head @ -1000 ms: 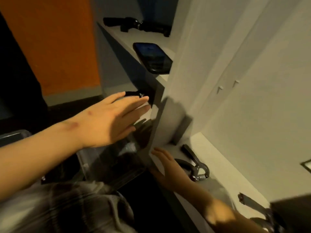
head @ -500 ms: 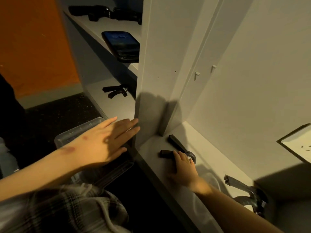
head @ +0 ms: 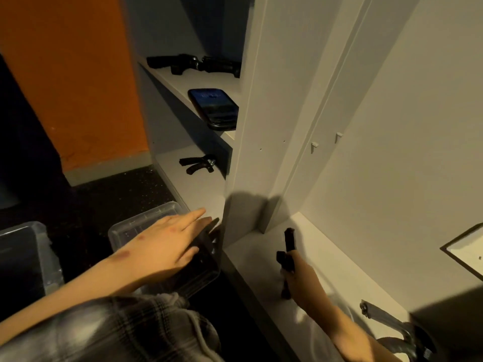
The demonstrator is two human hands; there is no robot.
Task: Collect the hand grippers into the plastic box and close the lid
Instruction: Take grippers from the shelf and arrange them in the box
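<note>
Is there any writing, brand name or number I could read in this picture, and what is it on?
No text here can be read.
On the phone: faint light marks on the screen, too blurred to read.
On the black hand gripper lying below it: no label shows.

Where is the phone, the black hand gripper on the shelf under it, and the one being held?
phone (head: pixel 213 107), head view, middle of its dark screen.
shelf hand gripper (head: pixel 203 163), head view, where its two handles meet.
held hand gripper (head: pixel 289 239), head view, upper handle sticking out above the right hand (head: pixel 304 282).
</note>
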